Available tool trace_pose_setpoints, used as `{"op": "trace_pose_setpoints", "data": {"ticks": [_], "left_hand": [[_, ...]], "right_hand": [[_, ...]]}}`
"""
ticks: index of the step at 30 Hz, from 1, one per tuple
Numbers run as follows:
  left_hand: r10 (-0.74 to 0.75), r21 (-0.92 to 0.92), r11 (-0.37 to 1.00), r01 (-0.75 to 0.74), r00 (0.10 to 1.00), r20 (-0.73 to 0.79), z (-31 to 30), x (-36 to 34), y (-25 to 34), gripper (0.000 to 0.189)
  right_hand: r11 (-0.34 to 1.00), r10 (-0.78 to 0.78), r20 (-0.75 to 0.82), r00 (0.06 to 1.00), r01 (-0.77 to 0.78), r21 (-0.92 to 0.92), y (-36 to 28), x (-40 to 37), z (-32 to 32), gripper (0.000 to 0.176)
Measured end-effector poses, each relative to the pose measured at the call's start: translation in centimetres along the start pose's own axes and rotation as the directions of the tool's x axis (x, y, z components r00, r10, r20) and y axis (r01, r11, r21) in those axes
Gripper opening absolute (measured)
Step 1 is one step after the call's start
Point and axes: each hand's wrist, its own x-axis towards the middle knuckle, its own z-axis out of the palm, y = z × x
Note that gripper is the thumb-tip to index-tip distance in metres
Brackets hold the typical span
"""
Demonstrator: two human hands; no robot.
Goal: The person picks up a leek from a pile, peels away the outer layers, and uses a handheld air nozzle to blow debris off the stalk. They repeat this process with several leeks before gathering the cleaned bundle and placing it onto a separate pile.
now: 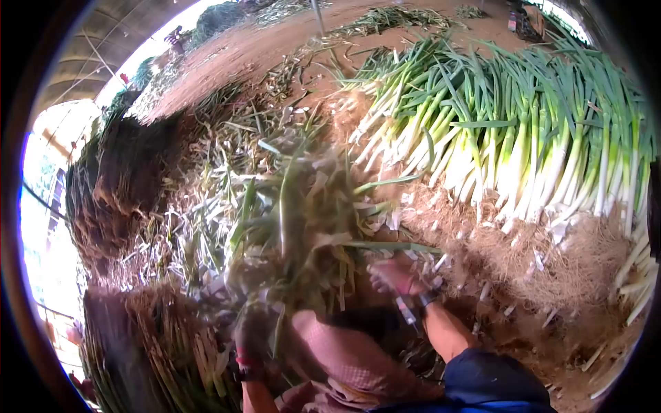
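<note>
My left hand (253, 334), smeared by motion, is low at the left with a red band and a dark watch at its wrist. Blurred green onion leaves (292, 213) rise just above it, over a heap of stripped leaves (213, 220). To the right, my right hand (397, 277) looks pinkish and gloved, its fingers curled in. A small pale, narrow object (405, 311) shows right below that hand, and I cannot tell what it is. Near its fingertips lies a loose green stalk (392, 246).
A long row of green onions (523, 138) with white stems lies at the right, roots toward me. Root trimmings (571, 258) cover the soil below. Bundles of untrimmed onions (151, 344) stand at the lower left. A pole (317, 17) rises at the back.
</note>
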Motion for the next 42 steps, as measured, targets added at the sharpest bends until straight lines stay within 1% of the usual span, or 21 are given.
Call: {"op": "trace_pose_setpoints", "data": {"ticks": [1, 2, 3, 4, 6, 7, 9, 12, 13, 15, 17, 21, 23, 26, 28, 29, 30, 31, 33, 38, 42], "left_hand": [[0.023, 0.054, 0.998, -0.022, 1.0, -0.011, -3.0, -2.3, -1.7, 0.027], [0.221, 0.378, 0.894, -0.242, 0.97, 0.099, -7.9, -3.5, -4.1, 0.027], [0.358, 0.628, 0.642, -0.44, 0.896, 0.261, -11.9, -4.3, -6.0, 0.027], [0.36, 0.626, 0.649, -0.433, 0.899, 0.248, -11.3, -7.6, -5.9, 0.027], [0.105, 0.105, 0.99, -0.094, 0.99, -0.098, -9.7, -14.2, -6.5, 0.013], [0.101, 0.094, 0.991, -0.091, 0.989, -0.108, -10.4, -15.4, -7.7, 0.013], [0.221, 0.275, 0.953, -0.129, 0.915, -0.338, -12.7, -17.9, -9.8, 0.027], [0.307, 0.403, 0.9, -0.168, 0.899, -0.311, -15.7, -20.8, -10.2, 0.037], [0.391, 0.479, 0.847, -0.231, 0.882, -0.264, -15.5, -21.1, -9.7, 0.037], [0.288, 0.386, 0.911, -0.143, 0.891, -0.35, -15.0, -20.9, -8.8, 0.04], [0.441, 0.479, 0.841, -0.252, 0.833, -0.335, -14.6, -19.0, -9.1, 0.046], [0.383, 0.698, 0.712, -0.076, 0.875, -0.296, -17.8, -14.4, -14.1, 0.046], [0.337, 0.678, 0.735, 0.003, 0.866, -0.369, -16.4, -14.5, -15.7, 0.05], [0.464, 0.795, 0.601, 0.076, 0.777, -0.426, -14.0, -14.7, -16.5, 0.056], [0.411, 0.696, 0.712, 0.09, 0.751, -0.517, -11.9, -14.7, -16.0, 0.055], [0.358, 0.586, 0.807, 0.076, 0.726, -0.587, -11.6, -13.7, -16.3, 0.054], [0.449, 0.712, 0.687, 0.147, 0.685, -0.574, -13.5, -13.2, -17.3, 0.055], [0.434, 0.705, 0.693, 0.148, 0.696, -0.573, -16.3, -13.0, -18.1, 0.055], [0.275, 0.442, 0.896, 0.035, 0.738, -0.616, -20.5, -11.1, -19.5, 0.05], [0.33, 0.638, 0.746, 0.191, 0.726, -0.603, -15.5, -9.9, -13.1, 0.044], [0.284, 0.623, 0.723, 0.299, 0.694, -0.662, -17.2, -9.5, -13.9, 0.045]], "right_hand": [[1.0, 0.004, 0.0, 1.0, -0.004, -0.011, 0.6, -1.3, 1.3, 0.035], [0.995, 0.005, 0.008, 1.0, -0.004, -0.099, 1.1, -3.3, 3.0, 0.033], [0.983, 0.008, 0.018, 1.0, -0.004, -0.186, 1.9, -4.9, 4.3, 0.031], [0.943, -0.16, 0.09, 0.983, 0.18, -0.28, 4.1, -3.6, 4.7, 0.031], [0.925, -0.182, 0.111, 0.977, 0.208, -0.317, 6.7, -2.7, 4.5, 0.031], [0.907, -0.209, 0.13, 0.969, 0.242, -0.345, 6.7, -3.0, 4.7, 0.031], [0.888, -0.183, 0.157, 0.971, 0.231, -0.398, 6.1, -4.4, 5.0, 0.03], [0.836, -0.097, 0.146, 0.984, 0.161, -0.524, 4.8, -5.7, 6.3, 0.025], [0.897, -0.025, 0.159, 0.987, 0.092, -0.432, 4.6, -5.3, 6.3, 0.024], [0.941, 0.064, 0.184, 0.981, 0.002, -0.338, 4.6, -3.7, 7.4, 0.023], [0.944, 0.011, 0.063, 0.998, 0.01, -0.331, 3.5, -2.7, 9.0, 0.021], [0.897, -0.126, 0.094, 0.988, 0.154, -0.414, 0.9, 2.2, 12.1, 0.027], [0.88, -0.119, 0.1, 0.988, 0.152, -0.449, 0.2, 6.7, 13.3, 0.026], [0.787, -0.21, 0.129, 0.969, 0.245, -0.567, -0.5, 14.0, 15.8, 0.034], [0.572, -0.346, 0.203, 0.916, 0.377, -0.728, -0.1, 19.8, 17.7, 0.052], [0.57, -0.34, 0.198, 0.919, 0.369, -0.734, -0.3, 22.2, 18.7, 0.052], [0.47, -0.364, 0.224, 0.904, 0.386, -0.793, -0.5, 24.0, 19.9, 0.058], [0.361, -0.382, 0.252, 0.889, 0.394, -0.845, -0.7, 25.5, 21.0, 0.063], [0.272, -0.236, 0.18, 0.955, 0.242, -0.931, -2.4, 27.1, 23.9, 0.07], [0.2, -0.099, 0.012, 0.995, 0.032, -0.979, -0.5, 32.3, 25.9, 0.082], [0.426, -0.408, 0.015, 0.913, 0.205, -0.881, 0.7, 31.1, 24.6, 0.067]]}}
